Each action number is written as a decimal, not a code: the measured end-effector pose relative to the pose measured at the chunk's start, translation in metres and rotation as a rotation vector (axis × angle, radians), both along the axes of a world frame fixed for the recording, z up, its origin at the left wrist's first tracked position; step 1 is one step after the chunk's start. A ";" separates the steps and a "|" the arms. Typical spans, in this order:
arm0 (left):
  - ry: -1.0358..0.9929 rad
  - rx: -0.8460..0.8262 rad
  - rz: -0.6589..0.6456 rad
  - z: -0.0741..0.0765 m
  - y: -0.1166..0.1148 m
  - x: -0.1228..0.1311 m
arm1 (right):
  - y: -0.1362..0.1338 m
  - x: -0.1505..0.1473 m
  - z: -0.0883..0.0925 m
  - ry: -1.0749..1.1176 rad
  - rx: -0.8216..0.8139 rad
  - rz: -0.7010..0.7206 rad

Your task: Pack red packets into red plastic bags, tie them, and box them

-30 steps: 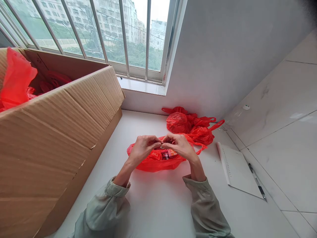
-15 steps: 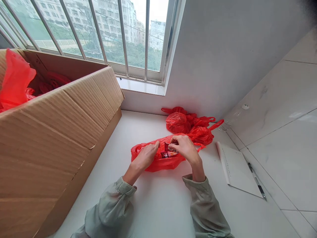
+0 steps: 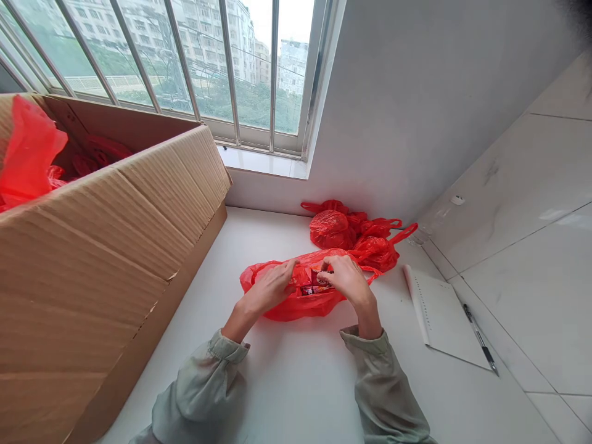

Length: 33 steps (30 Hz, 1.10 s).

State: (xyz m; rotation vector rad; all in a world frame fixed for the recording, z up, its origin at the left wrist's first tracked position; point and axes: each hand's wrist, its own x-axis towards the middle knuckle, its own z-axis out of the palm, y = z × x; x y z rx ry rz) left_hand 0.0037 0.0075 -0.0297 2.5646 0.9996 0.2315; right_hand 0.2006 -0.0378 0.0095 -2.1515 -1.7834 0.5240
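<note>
An opened red plastic bag (image 3: 319,305) lies on the white table, with small dark red and pink wrapped packets (image 3: 307,290) showing in its opening. My left hand (image 3: 272,287) is over the bag's left part, its fingers pointing right toward the packets; what its fingertips touch is hidden. My right hand (image 3: 348,279) reaches in from the right, thumb and fingers closed on a dark red packet (image 3: 324,277) inside the bag.
A large cardboard box (image 3: 106,246) holding red bags (image 3: 30,148) fills the left. Tied red bags (image 3: 330,229) lie against the wall. A clear bottle (image 3: 435,221), a notebook (image 3: 446,311) and a pen (image 3: 481,339) are at the right. A barred window is behind.
My left hand has shifted slightly left, and the bag's left edge has spread a little to the left. My right hand has stayed nearly in place with its packet.
</note>
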 end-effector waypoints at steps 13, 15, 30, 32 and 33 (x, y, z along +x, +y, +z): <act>-0.502 -0.872 0.119 0.030 -0.002 -0.008 | 0.001 -0.004 -0.008 0.148 -0.034 0.114; -0.498 -0.857 0.145 0.029 -0.001 -0.009 | 0.003 -0.002 -0.011 0.174 -0.035 0.127; -0.354 -0.486 0.263 0.023 0.001 -0.010 | 0.014 -0.020 -0.025 0.361 0.027 0.083; -0.361 -0.474 0.266 0.024 0.002 -0.010 | 0.013 -0.021 -0.023 0.340 0.007 0.065; -0.364 -0.468 0.264 0.025 0.002 -0.011 | 0.012 -0.021 -0.021 0.320 0.011 0.059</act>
